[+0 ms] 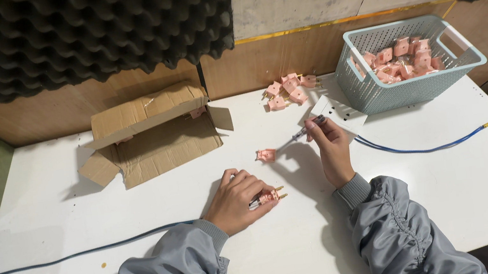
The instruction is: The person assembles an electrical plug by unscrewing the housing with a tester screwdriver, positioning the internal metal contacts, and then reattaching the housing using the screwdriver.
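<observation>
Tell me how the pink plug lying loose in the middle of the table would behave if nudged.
The pink plug looks small and hard-shelled, so it would probably slide stiffly on the smooth white table. Its blocky shape suggests it would not roll. It appears light, like those heaped in the basket, so a slight push should move it.

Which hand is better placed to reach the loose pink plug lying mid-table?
Right, probably. The right hand holds a screwdriver whose tip already points at the loose pink plug. The left hand is busy pressing another plug to the table.
</observation>
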